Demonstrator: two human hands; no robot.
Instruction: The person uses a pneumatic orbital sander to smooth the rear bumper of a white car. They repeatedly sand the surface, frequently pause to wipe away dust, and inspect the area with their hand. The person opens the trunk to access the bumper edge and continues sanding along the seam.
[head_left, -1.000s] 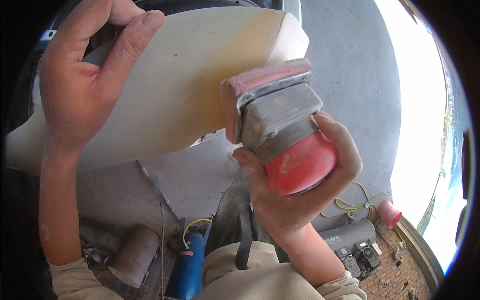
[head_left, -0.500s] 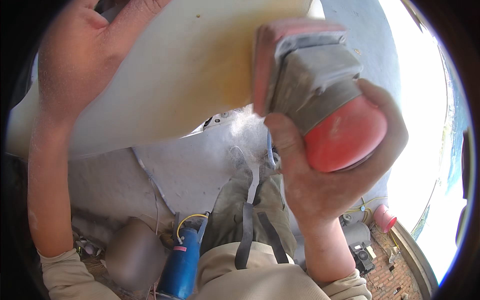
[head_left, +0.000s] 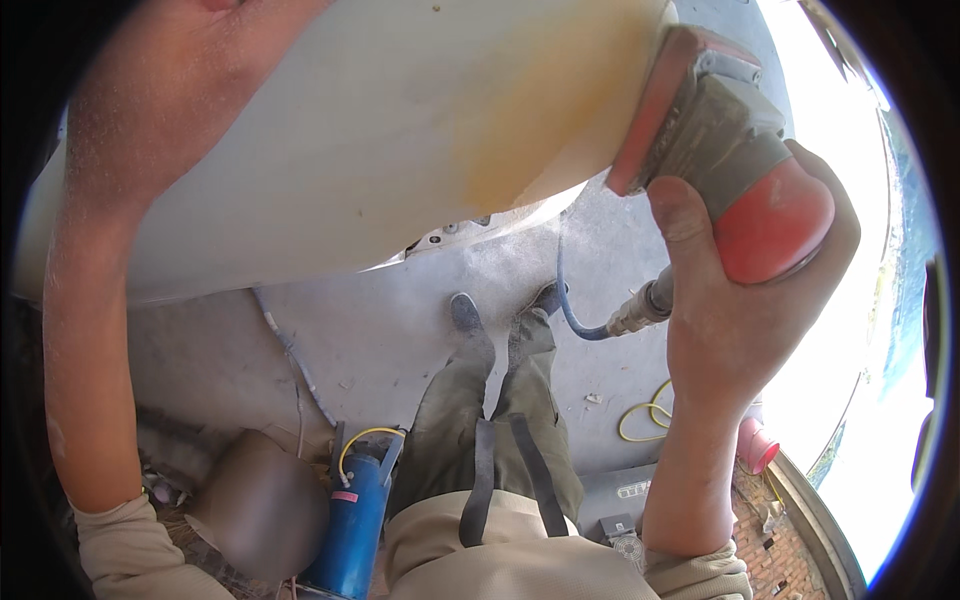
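Note:
A pale, curved vehicle body panel (head_left: pixel 350 150) spans the upper view, with a yellow-orange patch (head_left: pixel 540 110) near its right end. My left hand (head_left: pixel 165 110) lies against the panel at the upper left, thumb spread; the other fingers are cut off by the top edge. My right hand (head_left: pixel 735 330) is wrapped round the red rounded head of an air sander (head_left: pixel 735 120). The sander's reddish pad is tilted beside the panel's right edge; whether it touches cannot be made out. A blue hose (head_left: pixel 580 325) with a metal coupling runs from behind my right hand.
On the floor at lower left stand a blue cylinder (head_left: pixel 352 525) with a yellow hose and a blurred brown rounded object (head_left: pixel 262 505). A grey case (head_left: pixel 620 490), a yellow hose (head_left: pixel 640 415) and a red bucket-like object (head_left: pixel 757 447) lie at lower right. A grey-white cable (head_left: pixel 290 345) crosses the floor.
The sander has moved right and away from the yellow-orange patch toward the panel's edge, uncovering that patch. My left hand has slid slightly up and left in view.

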